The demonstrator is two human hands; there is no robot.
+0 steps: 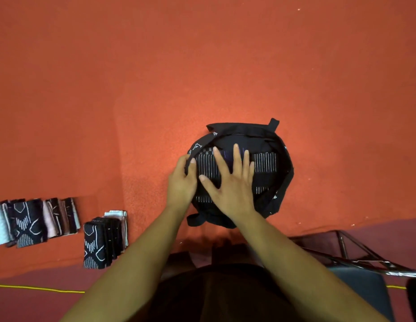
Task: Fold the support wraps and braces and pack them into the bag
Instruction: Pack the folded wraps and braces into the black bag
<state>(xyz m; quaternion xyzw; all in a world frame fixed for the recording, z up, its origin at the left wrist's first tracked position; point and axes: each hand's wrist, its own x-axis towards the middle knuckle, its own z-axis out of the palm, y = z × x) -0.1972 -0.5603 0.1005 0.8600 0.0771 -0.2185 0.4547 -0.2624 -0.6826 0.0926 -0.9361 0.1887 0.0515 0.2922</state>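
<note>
A black bag [284, 163] stands open on the orange surface, right of centre. Inside it lies a folded black brace with white stripes [265, 161]. My right hand [230, 180] lies flat on that brace, fingers spread, holding nothing. My left hand [182, 182] pinches the bag's left rim. A stack of folded black and white braces [102, 240] stands at the lower left. A second row of folded wraps [32, 220] lies further left, at the frame's edge.
A metal chair frame with a dark seat [355, 263] sits at the lower right, below the surface's edge. A yellow cord [39, 288] runs along the dark red floor at the bottom left. The orange surface [202, 66] stretches far behind the bag.
</note>
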